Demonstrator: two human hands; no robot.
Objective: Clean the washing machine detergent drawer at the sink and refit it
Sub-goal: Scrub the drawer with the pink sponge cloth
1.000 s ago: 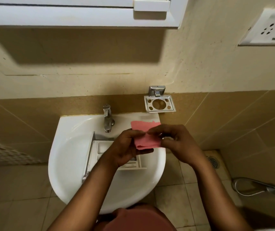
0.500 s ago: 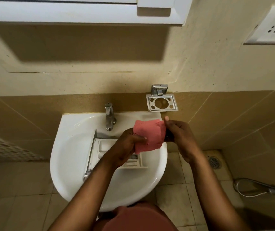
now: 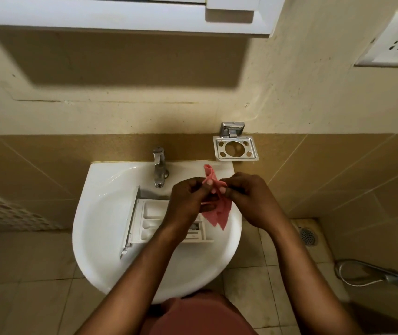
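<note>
The white detergent drawer (image 3: pixel 152 220) lies flat in the white sink (image 3: pixel 101 228), its front panel to the left and its right part hidden under my left arm. Above the sink's right half I hold a pink cloth (image 3: pixel 217 211) between both hands. My left hand (image 3: pixel 188 201) pinches it with curled fingers. My right hand (image 3: pixel 248 199) pinches the cloth's other side. The cloth is bunched, one end sticking up and the rest hanging down over the drawer's right end.
A metal tap (image 3: pixel 159 169) stands at the back of the sink. A steel soap holder (image 3: pixel 235 147) is fixed to the wall at the right. A floor drain (image 3: pixel 308 236) and a hose (image 3: pixel 367 274) lie on the tiled floor to the right. A white cabinet (image 3: pixel 120 13) hangs overhead.
The pink cloth, held spread between my hands before, is now gathered into a narrow bunch. My hands have come closer together.
</note>
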